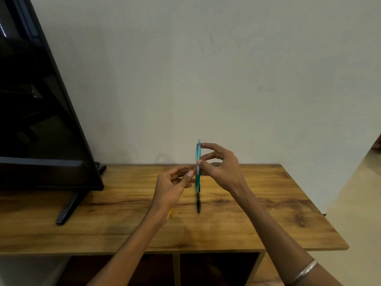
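Observation:
My right hand (218,168) pinches a turquoise pen (198,176) between thumb and fingers and holds it upright over the wooden table (257,213). The pen's black tip points down, at or just above the tabletop. My left hand (173,188) is just left of the pen, with its fingers loosely curled. Its thumb and fingertips reach the barrel, but I cannot tell whether they grip it. A small yellow thing (170,212) peeks out from under my left wrist on the table.
A black television (41,120) stands on the table at the left, with one foot (68,207) reaching toward the front. A plain wall stands close behind. The table's right edge drops to the floor (354,203). Open shelf compartments (218,269) lie under the tabletop.

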